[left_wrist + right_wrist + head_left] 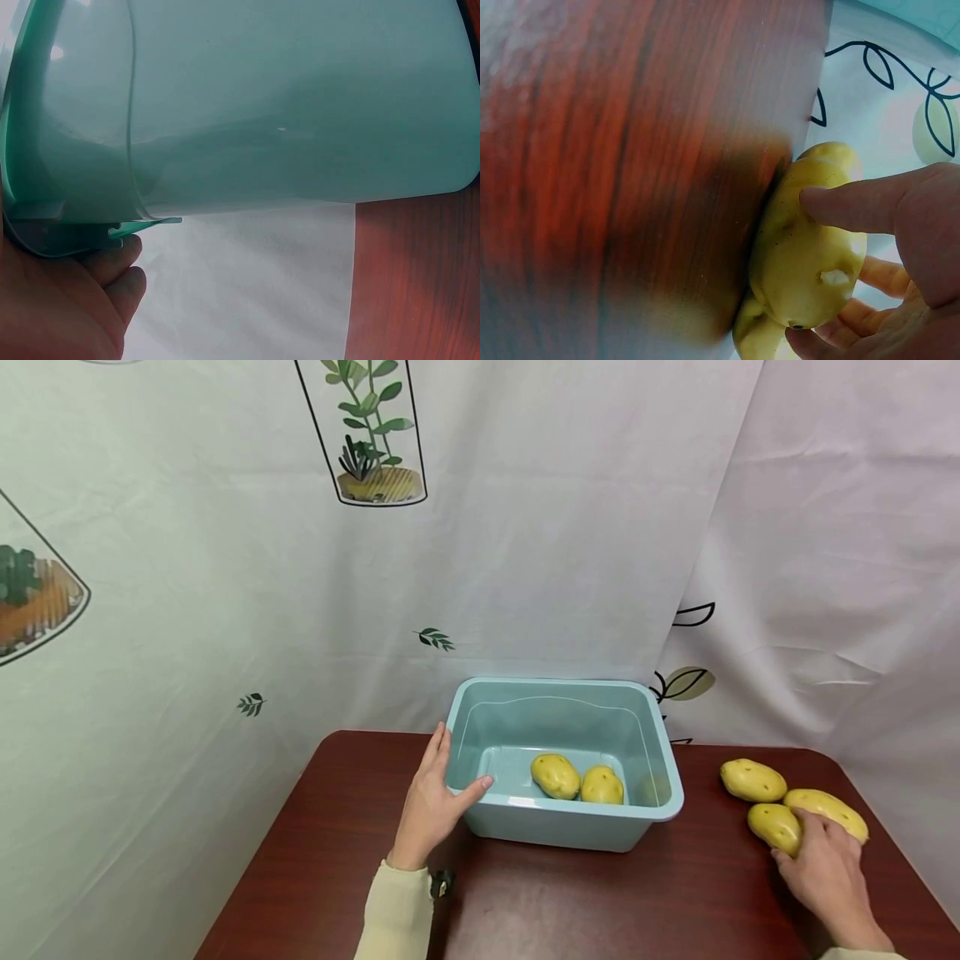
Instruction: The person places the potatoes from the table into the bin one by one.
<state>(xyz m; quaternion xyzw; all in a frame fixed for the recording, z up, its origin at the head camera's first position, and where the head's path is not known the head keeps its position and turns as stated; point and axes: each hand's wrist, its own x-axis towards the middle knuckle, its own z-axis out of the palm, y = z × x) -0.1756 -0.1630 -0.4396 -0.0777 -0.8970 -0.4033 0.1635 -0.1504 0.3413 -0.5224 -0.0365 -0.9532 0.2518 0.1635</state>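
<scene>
A light-blue plastic basin (pixel 570 822) stands on the table, and two yellow potatoes, one (pixel 555 776) left of the other (pixel 602 785), lie inside it. At the basin's near left corner, my left hand (pixel 429 810) holds the rim, thumb over the front edge and fingers along the outer left side. The left wrist view shows fingertips (pixel 129 285) under the rim. To the right, my right hand (pixel 828 868) grips a potato (pixel 806 247) between thumb and fingers. Two more potatoes lie close by, one (pixel 752 780) behind it and one (pixel 832 810) partly behind my fingers.
The dark red-brown wooden table (pixel 585 902) carries all of this. Pale curtains (pixel 562 527) with plant prints hang right behind and beside it. The basin's back wall stands close to the curtain.
</scene>
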